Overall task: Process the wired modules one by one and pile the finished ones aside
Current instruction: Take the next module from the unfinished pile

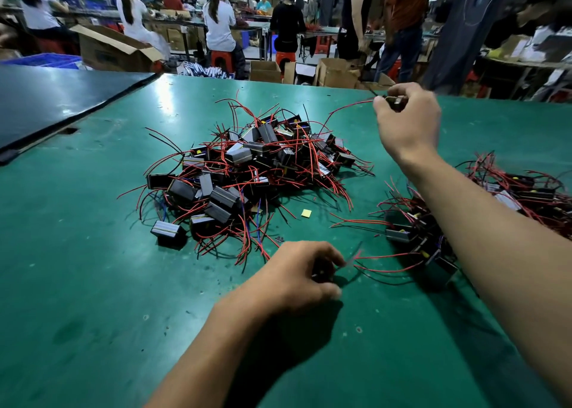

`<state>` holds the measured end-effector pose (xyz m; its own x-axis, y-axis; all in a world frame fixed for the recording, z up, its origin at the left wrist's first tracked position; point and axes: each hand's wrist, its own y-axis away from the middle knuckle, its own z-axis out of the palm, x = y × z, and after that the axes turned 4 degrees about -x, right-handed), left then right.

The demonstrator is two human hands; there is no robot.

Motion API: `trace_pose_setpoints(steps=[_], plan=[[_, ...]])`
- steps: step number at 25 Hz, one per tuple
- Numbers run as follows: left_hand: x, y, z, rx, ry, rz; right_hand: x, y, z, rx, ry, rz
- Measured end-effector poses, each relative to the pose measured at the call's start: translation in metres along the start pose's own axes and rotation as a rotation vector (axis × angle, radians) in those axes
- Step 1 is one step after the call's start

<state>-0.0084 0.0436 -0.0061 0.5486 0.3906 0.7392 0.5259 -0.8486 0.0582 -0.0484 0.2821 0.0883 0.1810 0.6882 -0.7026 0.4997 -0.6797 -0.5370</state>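
- Left hand (297,273): bare; broad back, knuckle ridges plain to see.
- Left forearm (216,345): bare along its whole visible length, wrist to lower frame edge; lit from above, underside in shadow.
- Right hand (408,122): bare; faint tendon lines across the back, crease at the wrist.
- Right forearm (495,237): bare from wrist to right frame edge; smooth, evenly lit.
- Fingers (325,252): bare on both hands.

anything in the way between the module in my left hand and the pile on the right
No solid thing. Between the left hand with its module and the right pile lie only bare table and loose wires trailing from that pile. The right forearm crosses above the pile, though.
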Motion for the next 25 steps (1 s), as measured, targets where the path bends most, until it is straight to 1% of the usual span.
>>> trace_pose_setpoints(steps=[2, 3, 6, 7, 9, 11, 12, 14, 15, 16, 17, 22, 25], plan=[[-0.002, -0.002, 0.002, 0.137, -0.087, 0.041, -0.001, 0.013, -0.010, -0.008, -0.321, 0.141], [-0.004, -0.002, 0.003, 0.204, -0.123, 0.048, -0.002, 0.025, -0.016, -0.061, -0.486, 0.213], [-0.011, -0.004, 0.004, 0.383, -0.161, -0.014, 0.010, 0.075, -0.034, -0.400, -0.962, 0.438], [-0.013, -0.005, 0.005, 0.435, -0.138, -0.050, 0.018, 0.092, -0.038, -0.505, -1.053, 0.484], [-0.015, -0.006, 0.005, 0.510, -0.061, -0.094, 0.032, 0.120, -0.043, -0.648, -1.123, 0.505], [-0.015, -0.007, 0.005, 0.537, -0.017, -0.106, 0.044, 0.138, -0.045, -0.709, -1.078, 0.462], [-0.016, -0.007, 0.005, 0.538, -0.014, -0.113, 0.051, 0.144, -0.045, -0.737, -0.992, 0.431], [-0.016, -0.009, 0.005, 0.518, -0.001, -0.115, 0.060, 0.151, -0.046, -0.807, -0.693, 0.333], [-0.016, -0.009, 0.005, 0.496, 0.006, -0.111, 0.063, 0.154, -0.045, -0.821, -0.536, 0.255], [-0.016, -0.009, 0.005, 0.468, 0.004, -0.109, 0.064, 0.156, -0.045, -0.815, -0.424, 0.179], [-0.016, -0.009, 0.005, 0.439, -0.001, -0.114, 0.065, 0.159, -0.044, -0.800, -0.366, 0.128], [-0.018, -0.009, 0.007, 0.342, 0.033, -0.119, 0.066, 0.159, -0.045, -0.774, -0.350, 0.099], [-0.015, -0.008, 0.010, 0.353, 0.002, -0.078, 0.064, 0.161, -0.047, -0.772, -0.323, 0.106]])
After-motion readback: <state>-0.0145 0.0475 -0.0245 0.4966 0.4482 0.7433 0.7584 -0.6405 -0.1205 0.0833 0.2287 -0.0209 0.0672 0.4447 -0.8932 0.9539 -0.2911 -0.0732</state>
